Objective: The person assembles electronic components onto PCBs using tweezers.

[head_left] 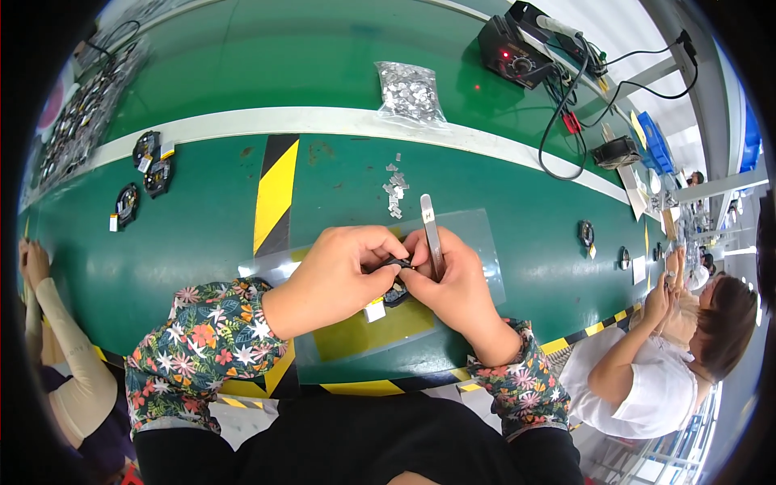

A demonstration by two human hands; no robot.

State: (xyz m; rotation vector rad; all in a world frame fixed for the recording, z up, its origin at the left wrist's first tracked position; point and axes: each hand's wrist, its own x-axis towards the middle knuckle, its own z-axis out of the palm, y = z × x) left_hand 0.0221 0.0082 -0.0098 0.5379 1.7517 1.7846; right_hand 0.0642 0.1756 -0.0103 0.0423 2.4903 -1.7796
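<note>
My left hand [335,275] pinches a small black part [394,263] between thumb and fingers. My right hand [453,287] is closed around metal tweezers [430,230], whose end sticks up past the forefinger. Its thumb and fingertips meet the same black part from the other side. Just below the fingers is a round black electronic unit [396,296] with a white and yellow tab [374,310], partly covered by my hands. A clear sheet [477,242] and a yellow-green pad [347,338] lie underneath.
Small silvery pieces [395,192] lie ahead of my hands; a clear bag of metal parts [408,90] is behind them. Several black units [158,176] sit left, one more [586,234] right. A soldering station [517,52] with cables stands back right. Co-workers [655,356] sit on both sides.
</note>
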